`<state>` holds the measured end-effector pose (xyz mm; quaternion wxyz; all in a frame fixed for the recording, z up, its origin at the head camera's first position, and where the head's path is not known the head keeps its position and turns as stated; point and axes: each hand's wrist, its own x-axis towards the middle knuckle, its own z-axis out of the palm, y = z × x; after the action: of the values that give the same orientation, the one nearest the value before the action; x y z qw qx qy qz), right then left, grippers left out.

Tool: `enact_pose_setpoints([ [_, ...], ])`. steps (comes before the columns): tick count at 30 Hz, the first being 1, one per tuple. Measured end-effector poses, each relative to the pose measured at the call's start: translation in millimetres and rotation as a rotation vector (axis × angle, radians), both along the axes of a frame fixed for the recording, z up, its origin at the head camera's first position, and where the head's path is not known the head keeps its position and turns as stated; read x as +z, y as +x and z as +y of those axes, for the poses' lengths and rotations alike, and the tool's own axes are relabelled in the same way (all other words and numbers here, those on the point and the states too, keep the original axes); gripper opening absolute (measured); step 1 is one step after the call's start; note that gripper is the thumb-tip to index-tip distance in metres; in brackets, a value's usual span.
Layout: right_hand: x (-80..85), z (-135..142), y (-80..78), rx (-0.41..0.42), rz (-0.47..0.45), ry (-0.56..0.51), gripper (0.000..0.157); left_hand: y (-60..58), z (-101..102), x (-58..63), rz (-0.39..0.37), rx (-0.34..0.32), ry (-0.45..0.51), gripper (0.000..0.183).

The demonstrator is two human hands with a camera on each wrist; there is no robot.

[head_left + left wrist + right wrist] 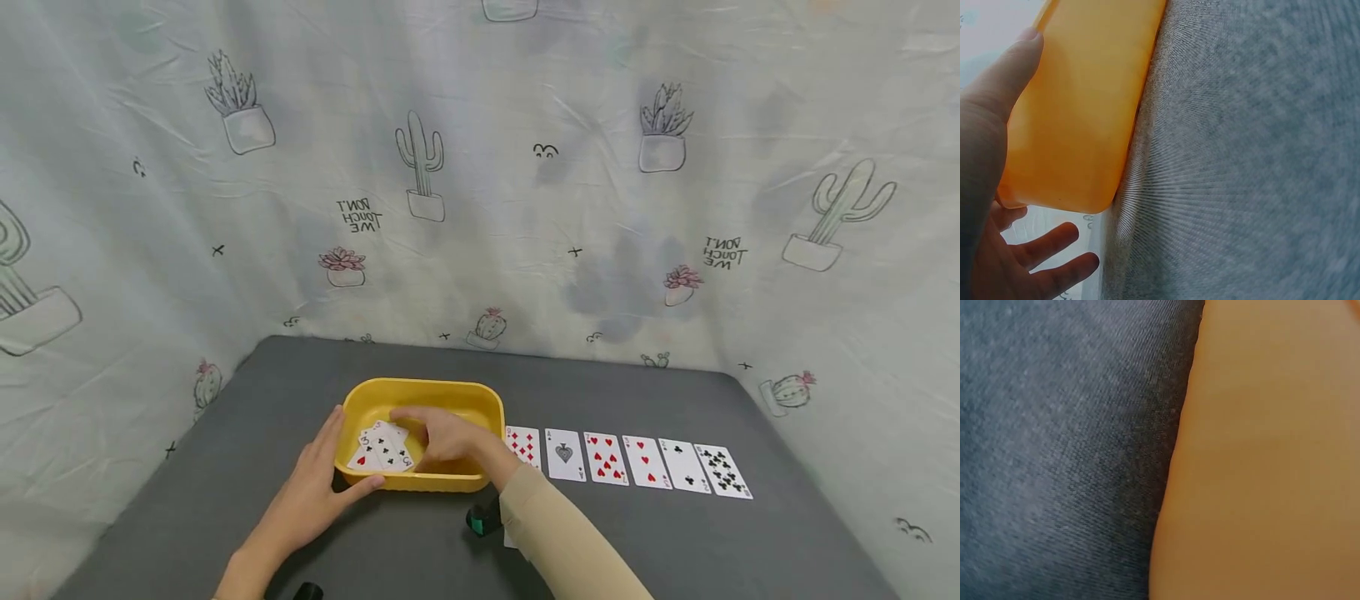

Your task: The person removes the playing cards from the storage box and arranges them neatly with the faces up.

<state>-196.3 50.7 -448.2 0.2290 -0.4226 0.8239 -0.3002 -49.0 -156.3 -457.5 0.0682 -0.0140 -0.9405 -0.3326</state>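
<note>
A yellow plastic bin (427,385) sits on the dark table in the head view, with several playing cards (381,446) lying face up and overlapping in its left part. My left hand (318,492) holds the bin's near left corner, thumb on the front rim and fingers along the left end. The left wrist view shows that thumb (1013,69) against the orange-looking wall, the lower fingers spread apart. Inside the bin, my right hand (442,435) reaches over the cards, index finger and thumb at their edges; I cannot tell whether it pinches one. The right wrist view shows only bin wall and tabletop.
Right of the bin, a row of face-up cards (643,462) runs across the table (637,550). Another card (510,537) is mostly hidden under my right sleeve (558,533). A black object with a green part (478,523) shows beside that forearm. A cactus-print curtain (480,208) encloses the back.
</note>
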Motion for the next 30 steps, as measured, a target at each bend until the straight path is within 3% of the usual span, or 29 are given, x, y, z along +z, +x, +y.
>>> enact_pose_setpoints([
  [4,1.2,-0.3,-0.9,0.025,0.052,0.042,0.089,-0.5,1.4,1.5,0.002,-0.002,0.001,0.114],
  [13,0.9,-3.9,-0.2,0.026,0.075,0.052,0.086,-0.1,0.3,3.6,-0.007,0.008,-0.014,0.115],
  [20,0.1,-4.3,1.2,0.019,0.056,0.037,0.083,1.1,0.5,2.5,-0.007,0.008,-0.009,0.114],
  [30,-3.7,-5.7,2.0,0.012,0.106,-0.016,0.077,0.9,0.4,2.5,-0.008,0.008,-0.022,0.115],
])
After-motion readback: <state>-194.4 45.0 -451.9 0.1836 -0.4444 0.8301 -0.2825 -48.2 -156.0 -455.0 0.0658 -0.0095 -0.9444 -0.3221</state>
